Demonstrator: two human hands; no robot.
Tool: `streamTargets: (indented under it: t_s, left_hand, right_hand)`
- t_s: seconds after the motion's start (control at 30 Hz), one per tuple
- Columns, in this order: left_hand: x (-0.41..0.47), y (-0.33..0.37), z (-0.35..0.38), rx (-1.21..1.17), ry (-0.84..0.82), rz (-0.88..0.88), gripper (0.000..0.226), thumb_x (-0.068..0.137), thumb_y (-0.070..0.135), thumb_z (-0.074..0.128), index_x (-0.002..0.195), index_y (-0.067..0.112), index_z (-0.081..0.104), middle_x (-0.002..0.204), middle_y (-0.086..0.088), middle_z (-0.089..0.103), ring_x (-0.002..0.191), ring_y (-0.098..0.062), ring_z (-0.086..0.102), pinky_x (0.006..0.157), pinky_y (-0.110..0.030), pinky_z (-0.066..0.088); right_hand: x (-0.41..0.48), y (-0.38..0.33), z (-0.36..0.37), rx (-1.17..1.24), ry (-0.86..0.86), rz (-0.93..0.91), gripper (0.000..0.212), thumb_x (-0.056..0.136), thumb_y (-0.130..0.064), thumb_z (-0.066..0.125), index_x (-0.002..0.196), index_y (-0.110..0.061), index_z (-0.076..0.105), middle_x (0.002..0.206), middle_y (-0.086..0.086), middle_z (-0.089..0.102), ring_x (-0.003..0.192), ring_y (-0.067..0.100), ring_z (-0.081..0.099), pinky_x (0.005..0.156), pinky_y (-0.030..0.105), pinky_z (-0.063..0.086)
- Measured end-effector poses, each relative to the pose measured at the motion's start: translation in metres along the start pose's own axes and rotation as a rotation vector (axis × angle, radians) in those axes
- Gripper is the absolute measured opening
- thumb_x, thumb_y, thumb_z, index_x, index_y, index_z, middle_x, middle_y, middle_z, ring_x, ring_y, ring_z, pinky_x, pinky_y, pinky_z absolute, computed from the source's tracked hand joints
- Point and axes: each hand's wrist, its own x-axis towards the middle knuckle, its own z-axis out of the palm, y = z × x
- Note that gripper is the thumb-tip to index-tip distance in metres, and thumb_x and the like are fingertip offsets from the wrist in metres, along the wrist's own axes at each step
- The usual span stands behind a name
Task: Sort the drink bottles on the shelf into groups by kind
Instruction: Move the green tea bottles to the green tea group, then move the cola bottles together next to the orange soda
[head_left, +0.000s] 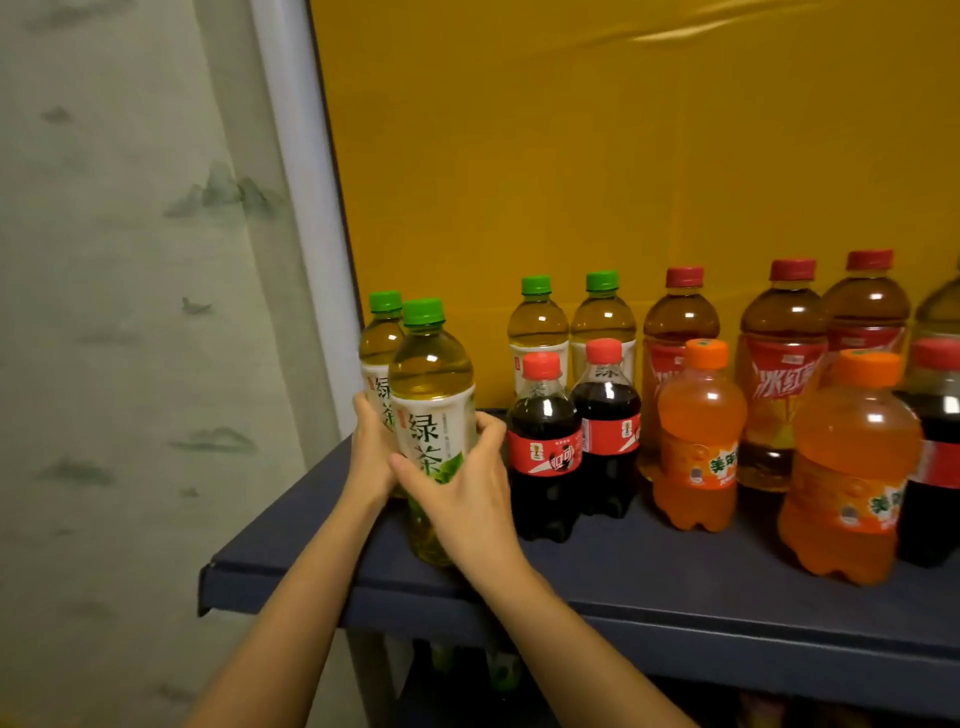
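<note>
Yellow sheeting (623, 156) backs a dark blue shelf (649, 571), with a pale curtain (130, 312) printed with ink mountains hanging to the left. At the shelf's left end, the right hand (462, 483) wraps its fingers and thumb round the label of the front green tea bottle (431, 384), which stands upright near the front edge. Just behind and touching it, the left hand (371, 447) curls against the label of the rear green tea bottle (381, 338); most of that grip is hidden by the front one. Further right along the back stand two more green tea bottles (537, 322), then three iced red tea bottles (782, 364) with red caps. In front of these are two cola bottles (543, 441) side by side, two orange soda bottles (698, 431), and another cola bottle (935, 441) cut off at the right edge.
</note>
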Motion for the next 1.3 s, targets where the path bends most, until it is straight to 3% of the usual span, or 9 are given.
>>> streamTargets:
  t_s: [0.17, 0.23, 0.33, 0.43, 0.57, 0.7, 0.83, 1.03, 1.3]
  left_hand:
    - [0.011, 0.006, 0.000, -0.003, -0.058, 0.021, 0.028, 0.094, 0.053, 0.022, 0.088, 0.033, 0.042, 0.107, 0.002, 0.052, 0.102, -0.017, 0.051, 0.078, -0.028, 0.045]
    - [0.008, 0.018, -0.002, -0.079, -0.144, -0.072, 0.032, 0.081, 0.058, 0.043, 0.094, 0.030, 0.041, 0.100, 0.009, 0.047, 0.102, -0.013, 0.047, 0.081, -0.027, 0.043]
    - [0.003, 0.025, -0.016, -0.028, -0.101, -0.062, 0.075, 0.068, 0.018, 0.078, 0.129, 0.004, 0.037, 0.124, -0.011, 0.052, 0.115, -0.022, 0.048, 0.091, -0.033, 0.042]
    - [-0.022, 0.024, -0.029, 0.150, 0.108, 0.026, 0.063, 0.079, 0.006, 0.068, 0.134, 0.003, 0.038, 0.137, -0.017, 0.045, 0.124, -0.029, 0.045, 0.098, -0.035, 0.038]
    - [-0.078, 0.040, -0.029, 0.128, 0.377, 0.283, 0.024, 0.083, 0.009, 0.063, 0.106, 0.014, 0.057, 0.105, -0.010, 0.061, 0.085, -0.006, 0.058, 0.073, -0.015, 0.046]
    - [-0.122, 0.070, -0.007, -0.018, 0.279, 0.397, 0.026, 0.081, 0.009, 0.065, 0.096, 0.027, 0.054, 0.092, 0.005, 0.060, 0.078, 0.000, 0.059, 0.065, -0.007, 0.048]
    - [-0.135, 0.085, 0.034, 0.024, 0.109, 0.386, 0.052, 0.076, 0.030, 0.069, 0.121, 0.031, 0.043, 0.109, 0.024, 0.048, 0.098, 0.004, 0.052, 0.082, -0.007, 0.044]
    - [-0.113, 0.085, 0.081, 0.042, 0.009, 0.258, 0.101, 0.065, 0.031, 0.080, 0.141, 0.015, 0.015, 0.143, -0.002, 0.032, 0.130, -0.016, 0.038, 0.104, -0.029, 0.038]
    - [-0.094, 0.081, 0.097, -0.060, 0.030, 0.109, 0.071, 0.066, 0.027, 0.081, 0.121, 0.010, 0.039, 0.118, -0.007, 0.057, 0.107, -0.023, 0.056, 0.083, -0.031, 0.047]
  right_hand:
    - [0.009, 0.004, 0.011, -0.057, 0.045, 0.006, 0.059, 0.070, -0.034, 0.077, 0.106, -0.022, 0.032, 0.105, -0.004, 0.052, 0.101, 0.013, 0.055, 0.083, 0.028, 0.050]
    - [0.011, 0.005, 0.012, -0.099, 0.027, 0.016, 0.061, 0.072, -0.036, 0.075, 0.114, -0.018, 0.034, 0.112, 0.000, 0.054, 0.106, 0.016, 0.054, 0.086, 0.031, 0.049]
    - [0.008, 0.003, 0.006, -0.159, -0.052, 0.014, 0.079, 0.074, -0.035, 0.073, 0.134, -0.012, 0.027, 0.129, 0.004, 0.050, 0.120, 0.019, 0.049, 0.096, 0.036, 0.046]
    - [-0.011, -0.005, -0.014, -0.185, -0.187, -0.027, 0.085, 0.079, -0.031, 0.069, 0.144, -0.019, 0.016, 0.143, -0.006, 0.036, 0.132, 0.010, 0.035, 0.110, 0.034, 0.034]
    - [-0.047, -0.018, -0.055, -0.251, -0.227, -0.214, 0.056, 0.088, -0.024, 0.059, 0.137, -0.031, 0.033, 0.130, -0.028, 0.038, 0.120, -0.016, 0.034, 0.101, 0.005, 0.029]
    - [-0.047, -0.014, -0.095, -0.237, 0.093, -0.390, 0.033, 0.088, -0.016, 0.054, 0.120, -0.023, 0.051, 0.119, -0.013, 0.052, 0.116, -0.003, 0.047, 0.096, 0.010, 0.037]
    - [-0.018, -0.008, -0.119, -0.252, 0.239, -0.351, 0.042, 0.092, -0.013, 0.051, 0.132, -0.022, 0.040, 0.128, -0.013, 0.045, 0.122, -0.007, 0.038, 0.101, 0.005, 0.028]
    - [0.010, 0.005, -0.119, -0.281, 0.223, -0.246, 0.055, 0.094, -0.015, 0.049, 0.144, -0.015, 0.026, 0.148, -0.002, 0.031, 0.134, 0.003, 0.027, 0.107, 0.010, 0.024]
    - [0.024, 0.018, -0.108, -0.078, 0.213, -0.133, 0.057, 0.093, -0.025, 0.052, 0.144, -0.022, 0.025, 0.138, -0.011, 0.038, 0.128, 0.002, 0.036, 0.108, 0.022, 0.032]
